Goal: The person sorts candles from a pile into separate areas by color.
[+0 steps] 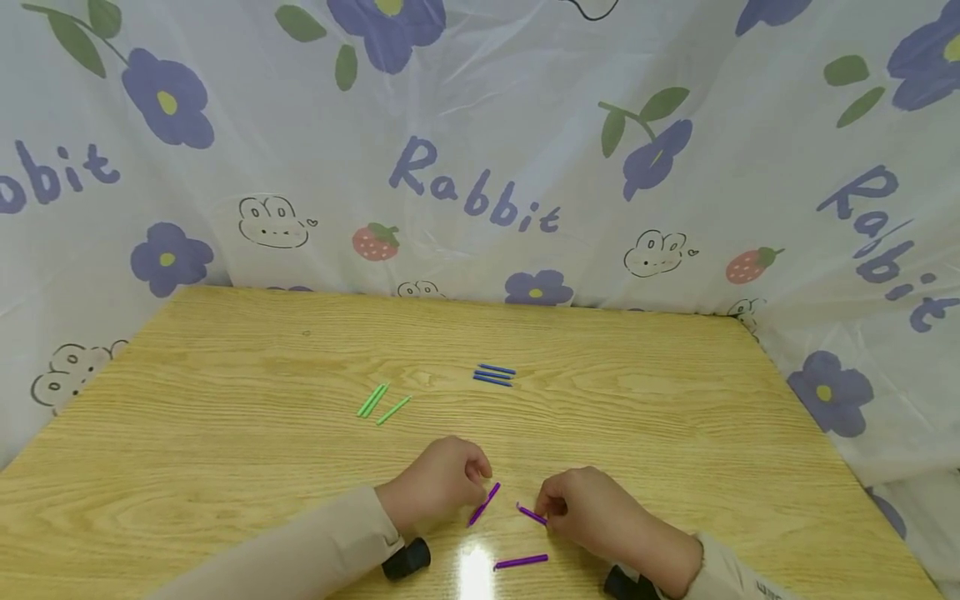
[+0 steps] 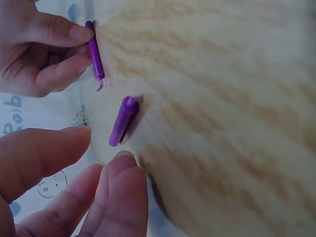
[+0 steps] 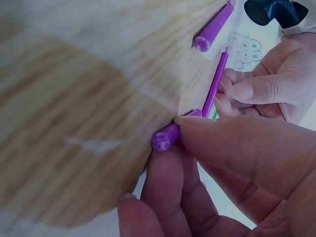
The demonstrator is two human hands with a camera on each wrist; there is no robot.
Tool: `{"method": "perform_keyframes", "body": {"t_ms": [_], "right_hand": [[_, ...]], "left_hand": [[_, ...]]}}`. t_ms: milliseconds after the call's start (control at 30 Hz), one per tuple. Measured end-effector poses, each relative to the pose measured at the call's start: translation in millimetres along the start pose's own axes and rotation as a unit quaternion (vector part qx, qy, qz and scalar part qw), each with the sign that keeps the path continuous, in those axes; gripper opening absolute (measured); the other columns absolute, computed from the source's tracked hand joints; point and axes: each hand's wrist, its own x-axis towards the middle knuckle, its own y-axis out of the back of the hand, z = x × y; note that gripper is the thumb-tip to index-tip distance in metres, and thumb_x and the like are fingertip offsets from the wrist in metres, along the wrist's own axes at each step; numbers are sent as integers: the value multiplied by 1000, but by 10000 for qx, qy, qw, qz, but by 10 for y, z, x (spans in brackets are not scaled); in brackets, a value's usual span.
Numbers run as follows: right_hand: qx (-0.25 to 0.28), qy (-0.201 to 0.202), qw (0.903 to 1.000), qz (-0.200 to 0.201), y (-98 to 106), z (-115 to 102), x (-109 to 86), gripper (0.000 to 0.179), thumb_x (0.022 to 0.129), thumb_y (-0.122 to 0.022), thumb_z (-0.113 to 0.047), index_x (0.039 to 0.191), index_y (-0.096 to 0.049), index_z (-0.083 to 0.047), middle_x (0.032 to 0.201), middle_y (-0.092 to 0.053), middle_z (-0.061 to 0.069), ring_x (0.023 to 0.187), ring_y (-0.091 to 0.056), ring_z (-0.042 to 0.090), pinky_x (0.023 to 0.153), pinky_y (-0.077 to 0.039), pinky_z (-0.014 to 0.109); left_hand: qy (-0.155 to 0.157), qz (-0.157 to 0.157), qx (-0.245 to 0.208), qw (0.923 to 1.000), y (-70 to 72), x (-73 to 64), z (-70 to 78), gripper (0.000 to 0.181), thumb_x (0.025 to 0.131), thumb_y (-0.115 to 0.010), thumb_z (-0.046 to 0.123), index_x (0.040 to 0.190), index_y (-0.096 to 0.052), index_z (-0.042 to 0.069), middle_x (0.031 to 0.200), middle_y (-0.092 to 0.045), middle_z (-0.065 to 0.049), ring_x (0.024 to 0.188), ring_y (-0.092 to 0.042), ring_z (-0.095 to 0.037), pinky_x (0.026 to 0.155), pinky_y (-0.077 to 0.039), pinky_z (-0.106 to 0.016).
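Note:
Three thin purple candles lie about the hands on the wooden table. My right hand (image 1: 592, 510) pinches one purple candle (image 3: 167, 137) between thumb and fingers, its wick end pointing left in the head view. My left hand (image 1: 441, 482) is beside a second purple candle (image 1: 483, 505); in the left wrist view its thumb and fingertips stand apart, with nothing between them. A third purple candle (image 1: 521, 562) lies nearer the person, between the two forearms.
Farther back on the table (image 1: 637, 417) lie three green candles (image 1: 393, 410), two side by side and one apart. Three blue candles (image 1: 492, 375) lie in a row right of them. A printed cloth (image 1: 480, 100) hangs behind the table. Dark wrist bands (image 1: 407, 558) sit by both sleeves.

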Motion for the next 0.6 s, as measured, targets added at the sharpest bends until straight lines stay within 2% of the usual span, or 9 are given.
{"method": "perform_keyframes", "body": {"t_ms": [167, 433, 600], "right_hand": [[32, -41, 10000, -46, -1, 3, 1, 15, 72, -67, -1, 73, -65, -16, 66, -56, -13, 58, -44, 1, 53, -39, 20], [-9, -59, 10000, -14, -3, -3, 6, 15, 71, -67, -1, 73, -65, -16, 65, -55, -13, 57, -43, 1, 52, -38, 20], [-54, -43, 10000, -8, -2, -3, 11, 15, 70, -67, -1, 73, -65, -16, 65, -55, -13, 57, -43, 1, 52, -38, 20]], "left_hand": [[63, 15, -2, 10000, -42, -5, 14, 15, 66, -67, -5, 80, -62, -2, 68, -53, -1, 64, -47, -14, 54, -41, -24], [264, 103, 239, 9993, -89, 9, 36, 18, 64, -69, -7, 78, -62, -1, 65, -52, -1, 61, -47, -12, 53, -42, -23], [235, 140, 346, 9990, -97, 16, 45, 18, 63, -68, -9, 77, -62, 0, 64, -53, 0, 59, -47, -11, 52, -42, -22]]}}
